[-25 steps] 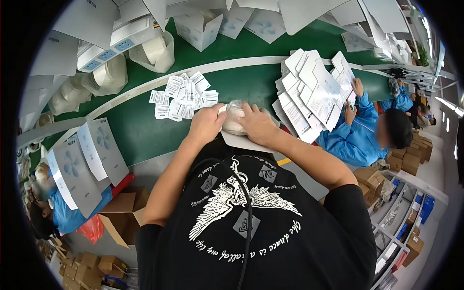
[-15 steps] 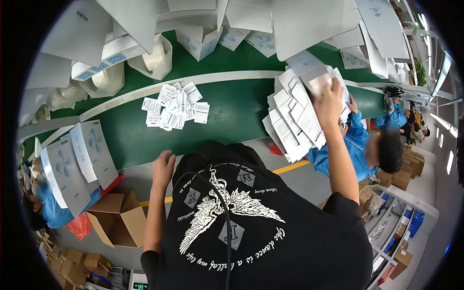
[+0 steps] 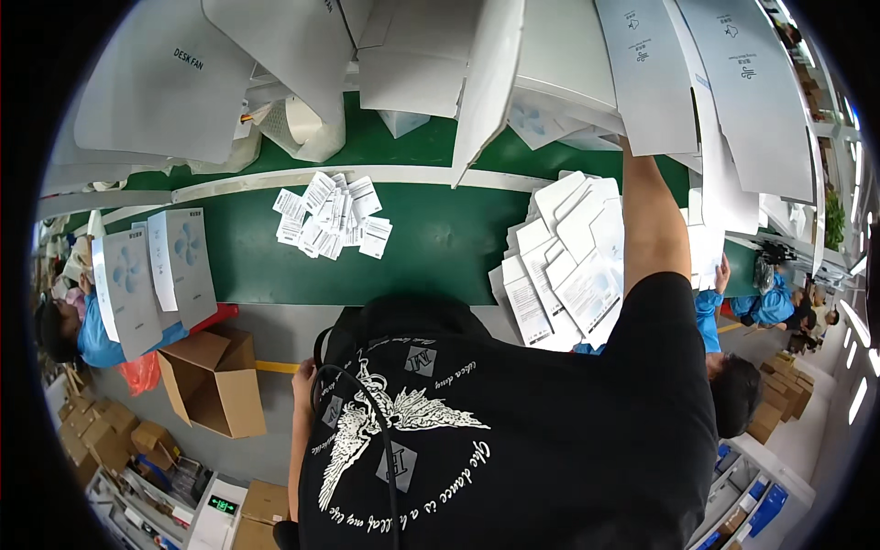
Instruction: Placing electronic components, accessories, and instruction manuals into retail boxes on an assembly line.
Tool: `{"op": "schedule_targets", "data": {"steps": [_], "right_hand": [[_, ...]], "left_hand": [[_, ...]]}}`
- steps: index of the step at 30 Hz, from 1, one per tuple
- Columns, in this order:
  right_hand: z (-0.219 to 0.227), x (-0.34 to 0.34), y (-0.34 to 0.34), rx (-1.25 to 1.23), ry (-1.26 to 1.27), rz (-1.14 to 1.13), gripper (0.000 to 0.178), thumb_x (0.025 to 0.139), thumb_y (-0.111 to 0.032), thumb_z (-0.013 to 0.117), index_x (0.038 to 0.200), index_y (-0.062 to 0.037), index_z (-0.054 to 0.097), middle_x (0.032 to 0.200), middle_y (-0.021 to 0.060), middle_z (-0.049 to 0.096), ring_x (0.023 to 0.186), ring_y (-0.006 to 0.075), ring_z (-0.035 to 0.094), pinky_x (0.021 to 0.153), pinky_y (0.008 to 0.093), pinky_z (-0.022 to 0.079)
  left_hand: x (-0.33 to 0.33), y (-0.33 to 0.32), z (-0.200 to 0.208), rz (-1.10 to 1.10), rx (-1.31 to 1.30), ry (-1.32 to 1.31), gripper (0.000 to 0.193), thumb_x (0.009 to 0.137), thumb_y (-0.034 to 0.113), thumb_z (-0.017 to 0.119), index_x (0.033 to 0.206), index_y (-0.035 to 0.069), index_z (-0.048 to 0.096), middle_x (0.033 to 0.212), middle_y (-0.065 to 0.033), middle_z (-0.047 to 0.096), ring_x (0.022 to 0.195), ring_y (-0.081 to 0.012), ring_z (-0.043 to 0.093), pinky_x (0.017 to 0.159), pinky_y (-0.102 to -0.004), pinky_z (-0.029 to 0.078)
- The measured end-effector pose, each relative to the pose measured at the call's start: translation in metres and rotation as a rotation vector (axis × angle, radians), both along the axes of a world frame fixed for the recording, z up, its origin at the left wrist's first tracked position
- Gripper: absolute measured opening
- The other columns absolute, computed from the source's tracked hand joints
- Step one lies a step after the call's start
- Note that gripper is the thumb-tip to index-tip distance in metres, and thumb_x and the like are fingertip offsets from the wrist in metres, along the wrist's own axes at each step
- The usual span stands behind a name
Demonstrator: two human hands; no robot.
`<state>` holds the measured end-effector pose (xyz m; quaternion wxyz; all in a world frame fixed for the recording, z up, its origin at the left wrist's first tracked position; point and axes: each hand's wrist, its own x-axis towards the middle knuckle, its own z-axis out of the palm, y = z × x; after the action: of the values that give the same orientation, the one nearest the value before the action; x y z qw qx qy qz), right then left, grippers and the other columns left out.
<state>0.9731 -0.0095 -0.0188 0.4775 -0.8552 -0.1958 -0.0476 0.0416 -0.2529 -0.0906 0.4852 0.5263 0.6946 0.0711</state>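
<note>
My right forearm (image 3: 655,225) reaches forward at the right, and its hand is hidden behind the hanging white carton flaps (image 3: 646,82). Beside that forearm, on the green bench (image 3: 440,257), a fanned stack of flat white printed cardboard pieces (image 3: 559,266) lies near the front edge. My left hand (image 3: 305,378) hangs low against my left side, off the bench; my shirt partly covers it and its fingers do not show clearly. Small white printed leaflets (image 3: 320,191) lie in a loose heap left of the middle of the bench.
White cartons with blue fan pictures (image 3: 188,252) stand at the left. An open brown box (image 3: 215,390) sits below them. Above the bench rail are open cartons and a bagged white part (image 3: 307,128). A co-worker's blue sleeve (image 3: 706,316) is close at the right.
My right hand has moved from above the stack, where it held a small box-like thing and clear film, forward behind the carton flaps. My left hand has dropped lower, and my body leans further in.
</note>
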Motion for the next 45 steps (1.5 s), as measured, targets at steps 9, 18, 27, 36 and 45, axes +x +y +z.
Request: {"op": "schedule_targets", "data": {"steps": [9, 18, 27, 36, 45], "right_hand": [[0.027, -0.012, -0.018, -0.124, -0.393, 0.25, 0.035, 0.09, -0.022, 0.08, 0.121, -0.0059, 0.074, 0.117, 0.0185, 0.074, 0.104, 0.0366, 0.072, 0.094, 0.0417, 0.056], [0.108, -0.138, -0.124, -0.109, -0.473, 0.297, 0.037, 0.09, -0.024, 0.082, 0.12, -0.0042, 0.074, 0.118, 0.0199, 0.075, 0.103, 0.0333, 0.073, 0.093, 0.0386, 0.056], [0.017, -0.29, -0.326, -1.006, -0.204, 0.247, 0.068, 0.081, -0.036, 0.089, 0.139, -0.0078, 0.065, 0.152, 0.0276, 0.054, 0.139, 0.046, 0.051, 0.116, 0.0522, 0.044], [-0.011, -0.33, -0.391, -0.849, -0.443, 0.443, 0.047, 0.081, -0.023, 0.084, 0.123, -0.007, 0.071, 0.139, 0.0188, 0.068, 0.133, 0.0357, 0.062, 0.119, 0.0558, 0.041], [0.155, -0.367, -0.304, -0.565, -0.803, 0.493, 0.037, 0.083, 0.005, 0.068, 0.117, -0.0061, 0.074, 0.111, 0.0114, 0.077, 0.105, 0.0311, 0.073, 0.111, 0.0511, 0.051]], "left_hand": [[-0.054, -0.092, -0.039, -0.109, -0.234, 0.313, 0.038, 0.101, 0.027, 0.061, 0.121, -0.003, 0.07, 0.096, -0.0188, 0.077, 0.092, -0.0329, 0.075, 0.083, -0.0382, 0.056], [-0.026, -0.013, -0.071, -0.175, -0.329, 0.342, 0.037, 0.1, 0.027, 0.062, 0.119, -0.004, 0.071, 0.095, -0.0174, 0.077, 0.092, -0.0315, 0.075, 0.082, -0.0384, 0.056], [-0.056, 0.075, -0.107, -0.038, -0.206, -0.094, 0.033, 0.097, 0.025, 0.069, 0.115, -0.002, 0.074, 0.098, -0.0195, 0.079, 0.094, -0.0308, 0.078, 0.083, -0.0397, 0.057], [0.062, 0.185, -0.014, -0.496, 0.079, -0.061, 0.033, 0.097, 0.016, 0.071, 0.125, -0.002, 0.071, 0.107, -0.0206, 0.079, 0.098, -0.0307, 0.078, 0.089, -0.039, 0.059], [0.259, 0.216, 0.206, -0.972, 0.667, -0.641, 0.037, 0.094, 0.01, 0.073, 0.13, 0.002, 0.068, 0.121, -0.0195, 0.073, 0.11, -0.0327, 0.073, 0.095, -0.0408, 0.059]]}}
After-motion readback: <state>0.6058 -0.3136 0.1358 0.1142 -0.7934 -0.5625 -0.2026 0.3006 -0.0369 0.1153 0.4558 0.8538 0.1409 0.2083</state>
